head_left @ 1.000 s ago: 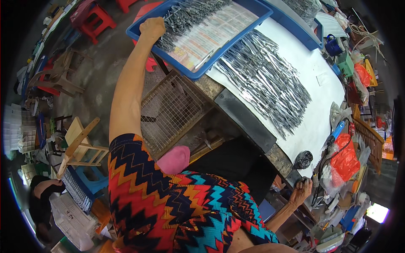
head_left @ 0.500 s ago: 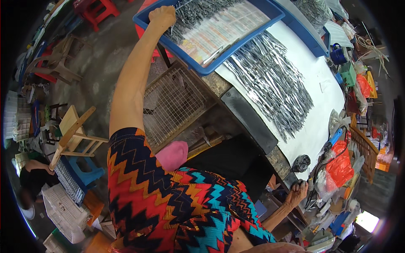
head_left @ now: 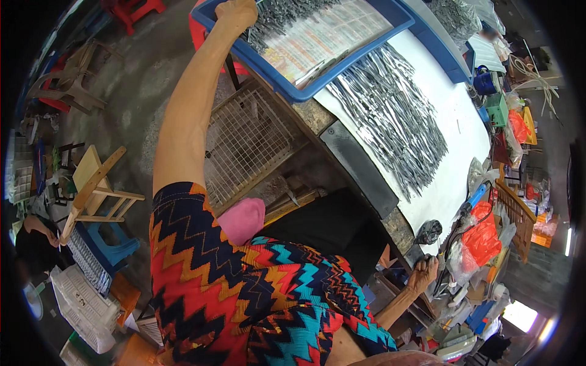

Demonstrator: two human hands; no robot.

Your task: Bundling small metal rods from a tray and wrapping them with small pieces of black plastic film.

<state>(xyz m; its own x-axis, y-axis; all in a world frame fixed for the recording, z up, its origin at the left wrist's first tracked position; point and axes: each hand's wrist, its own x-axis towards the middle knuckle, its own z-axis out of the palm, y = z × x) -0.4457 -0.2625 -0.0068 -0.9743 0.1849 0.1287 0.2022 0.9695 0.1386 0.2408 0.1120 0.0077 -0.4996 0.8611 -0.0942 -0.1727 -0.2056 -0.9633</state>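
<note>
My left hand [head_left: 237, 16] is stretched far out over the left end of a blue tray [head_left: 299, 96], its fingers curled closed. Whatever they hold is hidden. In the tray, slender dark metal pieces [head_left: 282, 17] lie crowded together beside a printed sheet [head_left: 332, 36]. A wide layer of similar silvery metal pieces [head_left: 390, 116] is spread on white sheeting [head_left: 461, 116] just right of the tray. My right hand [head_left: 422, 274] rests at the near right table edge with bent fingers, close to a small dark block [head_left: 413, 255]; what is under the fingers cannot be seen.
A black bundle [head_left: 429, 232] sits near my right hand. Red plastic bags [head_left: 482, 232] and a blue-handled tool [head_left: 475, 198] lie along the right side. A black pad [head_left: 359, 169] lines the table's near edge. A wire rack [head_left: 253, 140] is below; a wooden chair [head_left: 101, 189] stands left.
My left hand has shifted slightly up toward the tray's far left end, partly leaving the picture. The whole view has turned a little. My right hand stays at the table edge.
</note>
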